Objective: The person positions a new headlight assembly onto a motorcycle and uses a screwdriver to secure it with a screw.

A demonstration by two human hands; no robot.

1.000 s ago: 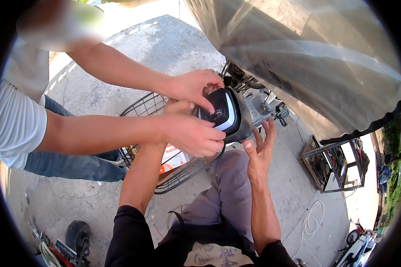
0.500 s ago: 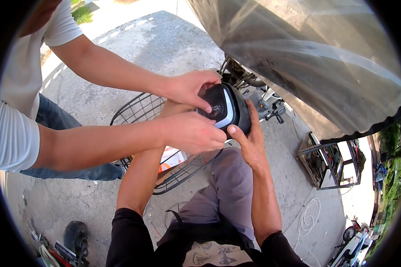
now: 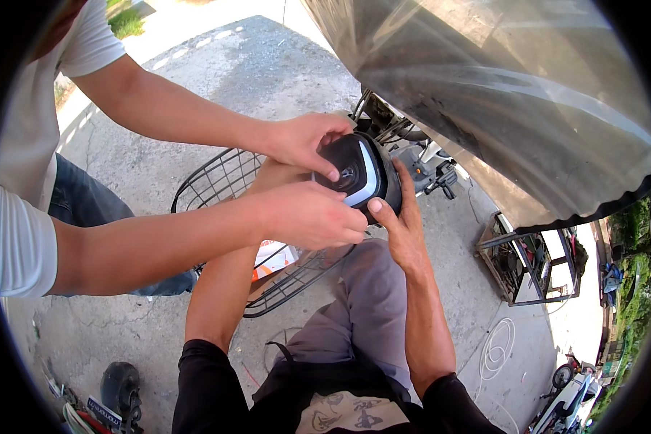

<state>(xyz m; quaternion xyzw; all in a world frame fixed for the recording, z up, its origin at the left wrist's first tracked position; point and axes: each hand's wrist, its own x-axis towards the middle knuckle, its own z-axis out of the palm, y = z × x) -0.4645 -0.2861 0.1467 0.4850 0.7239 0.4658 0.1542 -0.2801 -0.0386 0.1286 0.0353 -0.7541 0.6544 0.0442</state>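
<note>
A black headlight (image 3: 388, 189) with a glossy dark lens and a curved white strip is held above a wire basket (image 3: 220, 177). My right hand (image 3: 405, 224) grips its right side, thumb at the lower edge and fingers along the back. My left hand (image 3: 276, 176) reaches up to the headlight's left side, but the other person's arms cover it and its fingers are hidden. That person's upper hand (image 3: 307, 141) presses its thumb on the lens. Their lower hand (image 3: 318, 217) pinches the headlight's lower left edge.
A clear plastic canopy (image 3: 513, 108) hangs at the upper right, near handlebars (image 3: 430, 173). An orange and white box (image 3: 276, 259) lies in the basket. A metal-framed crate (image 3: 532, 260), a coiled white hose (image 3: 498, 349) and a parked motorbike (image 3: 571, 394) are at the right.
The headlight and the hands on it sit slightly further left and lower in view, as does the basket. The grips look the same.
</note>
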